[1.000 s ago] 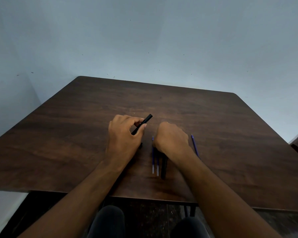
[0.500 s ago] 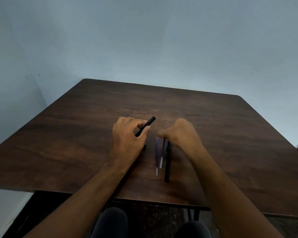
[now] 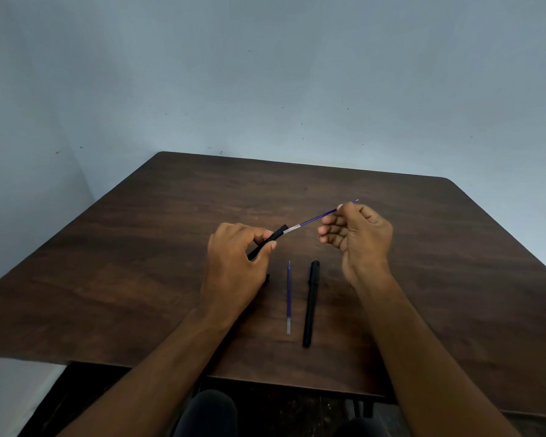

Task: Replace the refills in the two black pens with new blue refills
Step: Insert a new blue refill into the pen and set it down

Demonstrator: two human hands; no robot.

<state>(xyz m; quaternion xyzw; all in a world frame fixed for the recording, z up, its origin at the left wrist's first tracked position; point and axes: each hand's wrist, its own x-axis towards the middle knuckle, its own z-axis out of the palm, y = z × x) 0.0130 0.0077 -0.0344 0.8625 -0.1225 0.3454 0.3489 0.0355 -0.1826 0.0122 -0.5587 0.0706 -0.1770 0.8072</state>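
A blue refill (image 3: 316, 219) is pinched near its writing tip between the thumb and forefinger of the right hand (image 3: 356, 234), while the left hand (image 3: 237, 263) wraps its fingers around a black pen barrel (image 3: 267, 242) held just above a dark wooden table (image 3: 139, 247). The refill's pale rear end sits at the mouth of the barrel, the 2 parts forming nearly 1 slanting line that rises toward the right. Whether that end is already inside the opening or only touching it cannot be told from this view. Judged from the task, the step in hand is feeding the new refill into the first pen, and it will go best if the right hand keeps the thin rod in line with the barrel and pushes gently along that line, since a refill this slender would likely bow if pressed at an angle. Sliding the pinch closer to the barrel as the rod goes in should keep it stiff. The left hand's job is simply to hold the barrel steady and not let it roll. On the table below the hands lie a second blue refill (image 3: 288, 298) and, just beside it to the right, a second black pen (image 3: 311, 304), both pointing away from the person and apparently untouched. A small dark piece (image 3: 267, 279) shows by the left hand, too hidden to identify.
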